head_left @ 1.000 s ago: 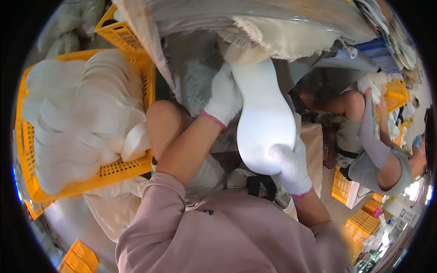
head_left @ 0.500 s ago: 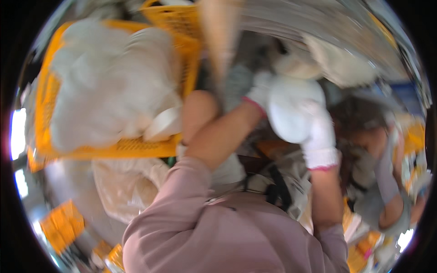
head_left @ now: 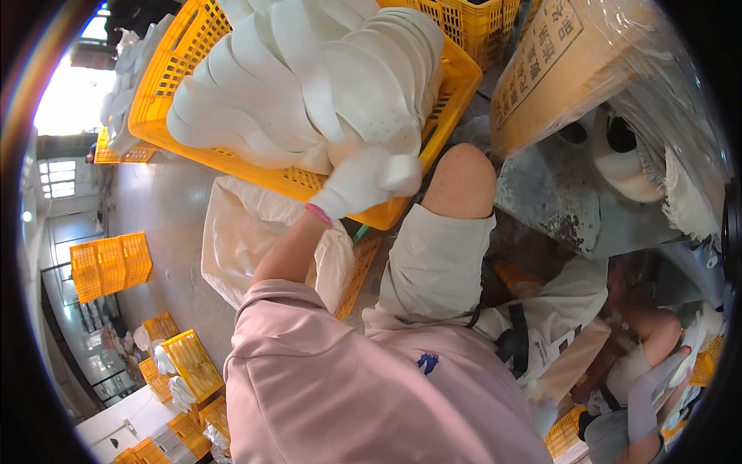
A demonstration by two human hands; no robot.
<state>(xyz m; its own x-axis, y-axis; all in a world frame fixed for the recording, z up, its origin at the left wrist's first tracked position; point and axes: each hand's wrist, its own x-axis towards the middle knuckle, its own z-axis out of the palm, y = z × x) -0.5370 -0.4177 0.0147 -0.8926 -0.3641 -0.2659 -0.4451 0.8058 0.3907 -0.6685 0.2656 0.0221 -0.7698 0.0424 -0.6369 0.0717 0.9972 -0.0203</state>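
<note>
In a white knitted glove with a pink cuff, my left hand (head_left: 352,188) reaches to the near side of a yellow plastic basket (head_left: 267,179). Its fingers are closed around the rounded end of a smooth white moulded piece (head_left: 402,175); the rest of that piece is hard to separate from the pile. Many similar white, curved, shoe-shaped pieces (head_left: 259,89) fill the basket, overlapping in rows. One beside my hand has small holes (head_left: 379,124) in it. My right hand is out of sight.
Below the basket stands an open whitish sack (head_left: 247,232). A cardboard box (head_left: 541,69) in clear film sits above a worn metal machine (head_left: 549,193) at the right. Yellow crates (head_left: 112,263) stand on the floor at left. Another person's sleeved arm (head_left: 643,402) is at lower right.
My view has swung right-to-left toward the basket. My left hand has left the white piece both hands were at and moved to the basket; my right hand has gone out of view.
</note>
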